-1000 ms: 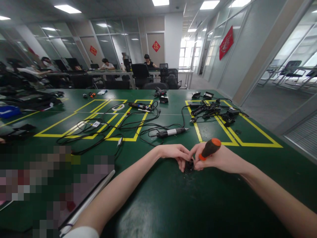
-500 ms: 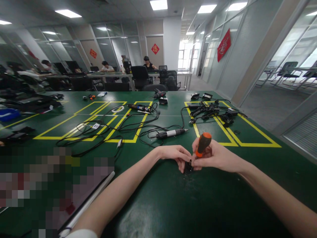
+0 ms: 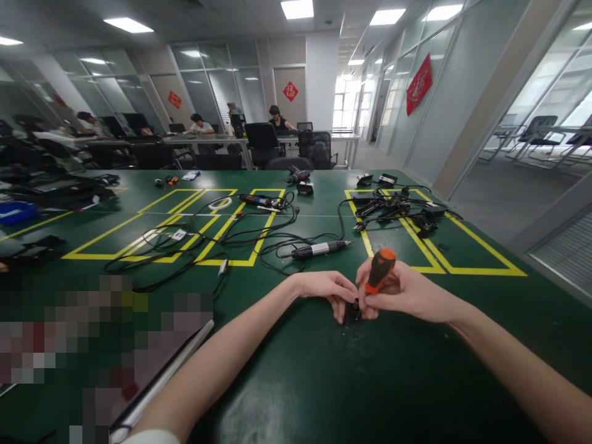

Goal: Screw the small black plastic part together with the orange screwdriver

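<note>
A small black part (image 3: pixel 353 314) sits on the green table top between my hands. My left hand (image 3: pixel 329 290) is closed around its left side, fingertips pressed against it. An orange and black screwdriver (image 3: pixel 382 270) is held in my right hand (image 3: pixel 402 291), handle tilted up and to the right. The fingertips of my right hand are beside the black part's right edge. The screwdriver's lower end is hidden behind the fingers.
Beyond my hands lie a silver and black electric screwdriver (image 3: pixel 320 248), looped black cables (image 3: pixel 189 262) and a cable heap (image 3: pixel 393 206) inside yellow tape. A white-edged object (image 3: pixel 171 370) lies by my left forearm. People sit at far desks.
My right hand and the screwdriver handle have shifted very slightly. My left hand holds its place at the black part.
</note>
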### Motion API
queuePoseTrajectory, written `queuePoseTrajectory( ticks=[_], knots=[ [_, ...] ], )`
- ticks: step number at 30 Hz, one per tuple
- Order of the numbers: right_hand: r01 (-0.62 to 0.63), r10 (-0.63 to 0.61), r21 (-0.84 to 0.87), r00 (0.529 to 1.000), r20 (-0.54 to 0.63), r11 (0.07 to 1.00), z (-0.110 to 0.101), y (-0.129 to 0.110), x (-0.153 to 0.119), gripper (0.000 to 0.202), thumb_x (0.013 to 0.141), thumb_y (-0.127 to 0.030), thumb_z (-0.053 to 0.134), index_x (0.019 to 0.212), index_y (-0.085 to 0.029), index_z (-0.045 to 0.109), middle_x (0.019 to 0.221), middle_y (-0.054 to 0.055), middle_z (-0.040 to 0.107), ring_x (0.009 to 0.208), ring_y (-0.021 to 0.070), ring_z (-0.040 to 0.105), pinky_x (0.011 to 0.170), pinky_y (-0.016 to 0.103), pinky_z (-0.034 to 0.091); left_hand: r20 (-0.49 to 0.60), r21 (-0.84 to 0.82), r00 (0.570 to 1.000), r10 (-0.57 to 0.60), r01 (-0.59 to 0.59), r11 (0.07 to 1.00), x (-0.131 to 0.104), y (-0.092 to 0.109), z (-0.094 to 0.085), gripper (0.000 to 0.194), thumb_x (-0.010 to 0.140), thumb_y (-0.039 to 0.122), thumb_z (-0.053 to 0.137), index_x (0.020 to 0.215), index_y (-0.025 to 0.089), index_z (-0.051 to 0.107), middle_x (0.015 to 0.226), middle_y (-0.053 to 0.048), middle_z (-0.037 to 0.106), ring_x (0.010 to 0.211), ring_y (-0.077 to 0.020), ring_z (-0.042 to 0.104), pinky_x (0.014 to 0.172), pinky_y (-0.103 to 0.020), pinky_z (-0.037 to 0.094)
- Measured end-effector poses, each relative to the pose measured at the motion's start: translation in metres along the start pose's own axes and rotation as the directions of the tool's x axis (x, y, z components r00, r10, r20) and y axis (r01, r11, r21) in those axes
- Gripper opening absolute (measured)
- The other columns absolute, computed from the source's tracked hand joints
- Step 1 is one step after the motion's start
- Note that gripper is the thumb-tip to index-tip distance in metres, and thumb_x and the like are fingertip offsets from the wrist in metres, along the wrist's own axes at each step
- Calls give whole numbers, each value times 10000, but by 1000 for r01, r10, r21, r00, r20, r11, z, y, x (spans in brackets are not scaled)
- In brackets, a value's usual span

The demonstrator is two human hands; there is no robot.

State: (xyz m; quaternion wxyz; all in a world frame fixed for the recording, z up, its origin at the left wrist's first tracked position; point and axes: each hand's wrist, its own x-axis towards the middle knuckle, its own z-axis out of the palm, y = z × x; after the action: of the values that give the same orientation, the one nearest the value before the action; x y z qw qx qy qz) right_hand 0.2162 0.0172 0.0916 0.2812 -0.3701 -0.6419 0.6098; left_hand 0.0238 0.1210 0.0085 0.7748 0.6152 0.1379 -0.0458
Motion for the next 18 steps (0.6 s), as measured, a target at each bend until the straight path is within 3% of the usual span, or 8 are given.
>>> queuePoseTrajectory(
  ticks=[3,8,12,15,18],
  knots=[
    [-10,5,-90,998,-62,996,0,0,1,262,744,-282,824,875,-159,632,758,16,712,692,169,687,682,304,565,-6,4,1000,-1,1,1000,0,0,1,401,757,471,790,959,132,716,765,-53,734,598,-150,710,590,-222,562],
    [-5,-5,-166,998,-60,986,-5,-3,-1,196,708,-248,840,764,-158,675,751,26,710,702,177,681,655,291,554,-28,-15,1000,8,-8,1000,0,0,3,442,718,493,812,944,124,723,788,-69,745,586,-152,700,617,-249,582],
    [-27,20,-93,997,-69,995,-7,-2,-3,279,753,-261,810,979,-158,682,812,33,738,689,167,701,660,290,570,-27,-7,1000,4,-5,1000,0,2,4,430,733,480,807,967,130,722,854,-78,750,586,-143,695,612,-246,579],
    [5,-7,-48,999,-47,999,-5,0,-3,422,801,-271,774,1174,-178,599,859,30,744,712,165,713,696,305,581,-29,-3,1000,7,-7,1000,-1,3,5,406,738,473,805,947,135,722,877,-73,746,598,-139,699,617,-239,577],
    [-7,1,-85,997,-76,996,-3,-1,-2,396,767,-279,803,1098,-173,616,822,27,742,712,177,712,685,310,581,-41,-14,999,5,-6,1000,-2,3,6,399,736,462,809,947,135,725,818,-61,736,590,-137,695,615,-232,570]
  ],
)
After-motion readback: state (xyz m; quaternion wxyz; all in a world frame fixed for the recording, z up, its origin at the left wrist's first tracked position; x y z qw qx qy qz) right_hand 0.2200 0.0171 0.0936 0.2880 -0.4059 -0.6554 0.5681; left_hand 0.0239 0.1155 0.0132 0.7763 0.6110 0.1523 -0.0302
